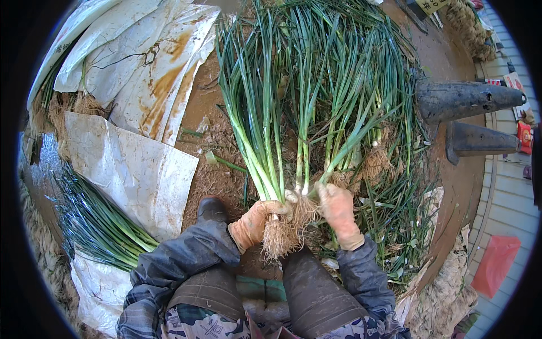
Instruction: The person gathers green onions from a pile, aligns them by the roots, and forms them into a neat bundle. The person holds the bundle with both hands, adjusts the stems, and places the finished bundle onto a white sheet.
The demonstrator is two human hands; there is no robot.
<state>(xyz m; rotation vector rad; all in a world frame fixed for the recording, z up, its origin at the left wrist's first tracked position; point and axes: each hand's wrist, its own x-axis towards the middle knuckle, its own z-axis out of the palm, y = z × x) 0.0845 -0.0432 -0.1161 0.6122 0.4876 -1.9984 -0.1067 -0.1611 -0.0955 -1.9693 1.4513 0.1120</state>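
Note:
My left hand point(259, 220), in a soiled orange work glove, is closed around the white stalks of a bunch of green onions point(266, 140). Their pale, stringy roots point(279, 237) hang below that fist. Close by on the right, my right hand point(338, 212), gloved alike, pinches the base of a bent green leaf point(349, 148). Between the hands are a few more white stalk ends with roots. A large heap of green onions point(347, 63) spreads over the muddy ground beyond them.
Stained white sheets point(131, 169) cover the ground at left, beside another pile of green onions point(106, 220). Two dark traffic cones point(470, 101) lie at right. Leaf scraps point(389, 237) litter the ground right of my legs. A red object point(495, 265) lies on paving at far right.

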